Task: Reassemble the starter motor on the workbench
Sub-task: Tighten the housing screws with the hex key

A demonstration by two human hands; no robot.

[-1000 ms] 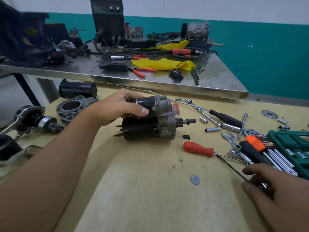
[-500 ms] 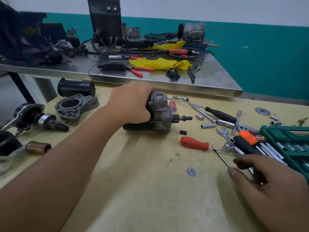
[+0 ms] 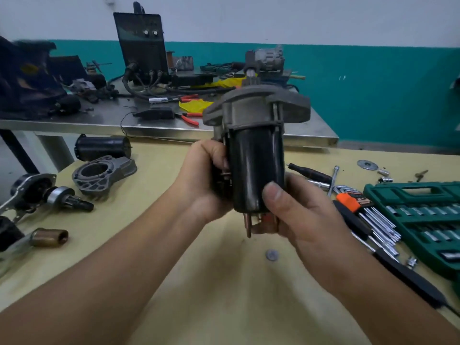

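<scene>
the starter motor is held upright in the centre of the frame, lifted clear of the yellow counter, its grey cast housing at the top and the black cylindrical body below, with copper terminals sticking out of the bottom end. the left hand wraps around the left side of the body, grip clenched on the starter motor, fingers curled behind it. the right hand cups the lower right end, its grip also grasping the starter motor, thumb pressed flat on the black casing and fingers under the terminal end. on the counter at the left of the frame lie a grey end bracket, a black cylinder just behind it, a pinion assembly and a brass sleeve. a small washer lies on the counter below the hands. at the right of the frame a green socket set case stands open, with an orange hex key holder just beside its left edge and a black-handled screwdriver behind the right hand. a steel table with red pliers, a yellow cloth and a black machine fills the upper left of the frame.
</scene>
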